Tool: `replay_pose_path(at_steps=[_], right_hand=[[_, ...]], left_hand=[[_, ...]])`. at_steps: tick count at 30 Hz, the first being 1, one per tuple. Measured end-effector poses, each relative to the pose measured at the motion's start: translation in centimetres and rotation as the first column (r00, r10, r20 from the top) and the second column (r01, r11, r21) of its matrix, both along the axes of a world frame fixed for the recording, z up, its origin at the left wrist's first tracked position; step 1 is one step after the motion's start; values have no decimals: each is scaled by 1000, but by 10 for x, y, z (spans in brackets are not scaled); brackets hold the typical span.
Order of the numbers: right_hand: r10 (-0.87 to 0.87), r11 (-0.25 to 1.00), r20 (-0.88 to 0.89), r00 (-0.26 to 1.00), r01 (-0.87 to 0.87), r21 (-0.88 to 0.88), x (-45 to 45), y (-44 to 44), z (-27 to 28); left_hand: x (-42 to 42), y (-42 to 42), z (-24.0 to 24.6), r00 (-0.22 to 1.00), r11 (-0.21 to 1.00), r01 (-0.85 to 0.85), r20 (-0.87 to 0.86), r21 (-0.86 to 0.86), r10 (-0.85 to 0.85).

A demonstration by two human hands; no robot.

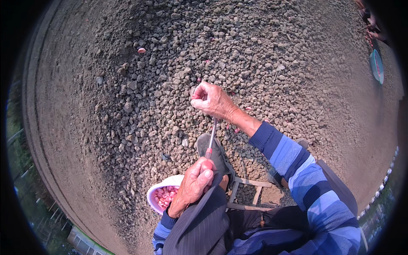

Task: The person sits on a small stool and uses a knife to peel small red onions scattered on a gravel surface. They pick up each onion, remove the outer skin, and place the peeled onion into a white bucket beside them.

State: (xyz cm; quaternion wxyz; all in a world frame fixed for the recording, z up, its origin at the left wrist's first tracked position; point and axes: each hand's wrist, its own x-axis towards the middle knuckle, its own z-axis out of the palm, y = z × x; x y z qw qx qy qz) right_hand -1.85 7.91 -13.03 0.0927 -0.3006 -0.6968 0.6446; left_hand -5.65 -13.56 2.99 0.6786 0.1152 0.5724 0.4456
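My left hand [194, 183] is closed on a thin metal-shafted tool [212, 137] with a red collar; its handle is mostly hidden. A red bulb or clove [207, 164] also shows at the fingers of this hand. My right hand [212, 98] pinches a small reddish clove or bulb [195, 96] between thumb and fingertips, above the cloddy soil [165, 105]. The tool's far end lies below or behind the right wrist, partly hidden. Beside my left wrist stands a white bowl [152, 188] holding many pink-red cloves or bulbs [165, 195].
A wooden frame [253, 182] lies between my shoes, the left one [205, 145] on the clods. Pink pieces are scattered on the soil, one [142, 50] at upper left. Far right, another person's hand [371, 34] is near a teal basin [376, 67].
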Motion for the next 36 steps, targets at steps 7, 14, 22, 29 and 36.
replay_pose_path(at_steps=[7,14,22,29,36], right_hand=[[-314,849,337,888,421,-318,181,-2,40],[-421,653,422,803,592,-472,239,-137,30],[-299,709,377,877,468,-527,243,-188,48],[-305,727,406,861,487,-485,266,-188,43],[-351,686,393,850,519,-510,261,-185,37]], left_hand=[[2,-4,-10,934,929,-349,127,126,334],[-7,-52,-58,823,832,-543,267,114,501],[7,-87,-93,565,545,-824,297,155,770],[28,-102,-71,534,529,-845,182,79,826],[-11,-75,-38,659,662,-749,70,-26,749]])
